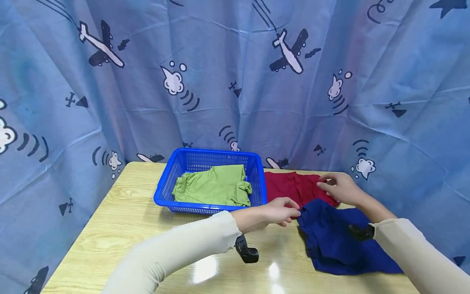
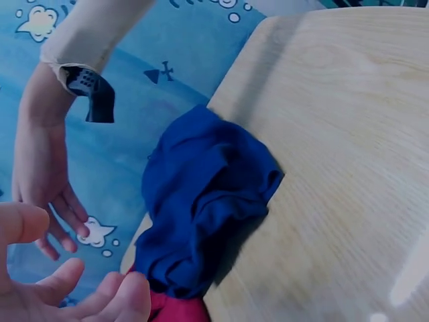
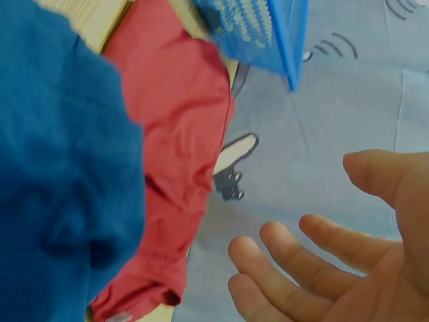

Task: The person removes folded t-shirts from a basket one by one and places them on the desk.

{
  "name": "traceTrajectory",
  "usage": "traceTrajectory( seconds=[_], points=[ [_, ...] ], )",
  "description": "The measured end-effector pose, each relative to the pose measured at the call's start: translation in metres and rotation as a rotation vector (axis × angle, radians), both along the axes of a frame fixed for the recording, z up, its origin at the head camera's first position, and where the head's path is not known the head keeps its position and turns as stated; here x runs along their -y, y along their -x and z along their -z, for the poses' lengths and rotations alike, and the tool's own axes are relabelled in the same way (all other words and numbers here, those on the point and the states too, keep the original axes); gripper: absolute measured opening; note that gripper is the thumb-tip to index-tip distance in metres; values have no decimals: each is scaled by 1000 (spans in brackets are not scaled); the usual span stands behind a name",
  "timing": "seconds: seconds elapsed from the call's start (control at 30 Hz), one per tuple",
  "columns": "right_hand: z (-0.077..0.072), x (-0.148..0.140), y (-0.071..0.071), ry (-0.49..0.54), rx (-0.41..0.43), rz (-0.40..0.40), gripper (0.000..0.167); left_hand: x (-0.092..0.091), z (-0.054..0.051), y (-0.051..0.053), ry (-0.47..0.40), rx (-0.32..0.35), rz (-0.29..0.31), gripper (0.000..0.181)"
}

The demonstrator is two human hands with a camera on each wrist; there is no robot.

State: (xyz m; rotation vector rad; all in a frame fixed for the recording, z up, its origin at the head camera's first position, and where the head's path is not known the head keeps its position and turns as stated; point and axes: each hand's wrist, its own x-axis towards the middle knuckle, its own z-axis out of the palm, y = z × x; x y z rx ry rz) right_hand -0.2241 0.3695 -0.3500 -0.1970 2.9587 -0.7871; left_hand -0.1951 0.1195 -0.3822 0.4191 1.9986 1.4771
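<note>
A dark blue cloth (image 1: 341,241) lies crumpled at the table's right, partly over a red cloth (image 1: 290,183) behind it. At the blue cloth's left corner is the left hand (image 1: 273,213), fingers slightly bent; whether it touches the cloth cannot be told. In the left wrist view that hand (image 2: 80,282) is relaxed beside the blue cloth (image 2: 208,194), its fingers spread. The right hand (image 1: 339,188) hovers over the red cloth's right end, holding nothing. Its fingers (image 3: 288,248) are loosely parted in the right wrist view, away from the red cloth (image 3: 174,107).
A blue basket (image 1: 211,207) with a green cloth (image 1: 216,185) inside stands at the back of the wooden table (image 1: 121,220), left of the red cloth. A blue patterned curtain (image 1: 205,73) hangs behind and at both sides.
</note>
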Motion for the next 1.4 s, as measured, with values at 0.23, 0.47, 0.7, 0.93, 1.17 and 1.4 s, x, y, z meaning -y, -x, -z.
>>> traceTrajectory(
  seconds=[0.23,0.47,0.7,0.93,1.17,1.4],
  points=[
    [1,18,2,24,26,-49,53,23,-9,12,-27,0,29,24],
    [-1,38,3,108,76,-84,55,55,-15,21,-49,-10,14,27],
    [-1,59,6,172,107,-109,55,90,-20,34,-25,-25,7,36],
    [-2,83,11,205,106,-135,51,116,-23,45,-21,-22,-61,36],
    [2,103,19,259,118,-158,51,136,-25,55,-7,-11,-111,37],
    [5,122,26,300,129,-179,50,160,-24,66,40,-23,-149,39]
  ],
)
